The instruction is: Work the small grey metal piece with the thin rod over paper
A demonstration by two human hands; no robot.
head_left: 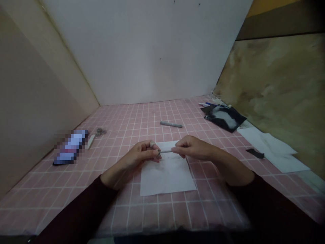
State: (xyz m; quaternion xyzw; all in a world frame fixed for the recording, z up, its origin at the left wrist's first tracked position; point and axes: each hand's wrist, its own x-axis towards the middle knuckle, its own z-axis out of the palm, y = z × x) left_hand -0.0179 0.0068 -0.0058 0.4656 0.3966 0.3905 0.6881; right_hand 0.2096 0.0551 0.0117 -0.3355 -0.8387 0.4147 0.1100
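Between my two hands a thin grey stick (166, 151) is held level, just above a white sheet of paper (167, 176). The fingers of my left hand (147, 151) pinch its left end, and something pale is wrapped round or held at one of those fingers. My right hand (191, 147) grips the right end between thumb and fingers. Beyond the paper, a thicker grey stick (171, 124) lies on the pink checked tablecloth (132, 118).
A phone (72, 147) with a blurred screen, a white strip (90, 141) and small scissors (100, 131) lie at left. At right are a black plastic bag (225, 118), white papers (274, 149) and a dark scrap (255, 153). Walls border the table.
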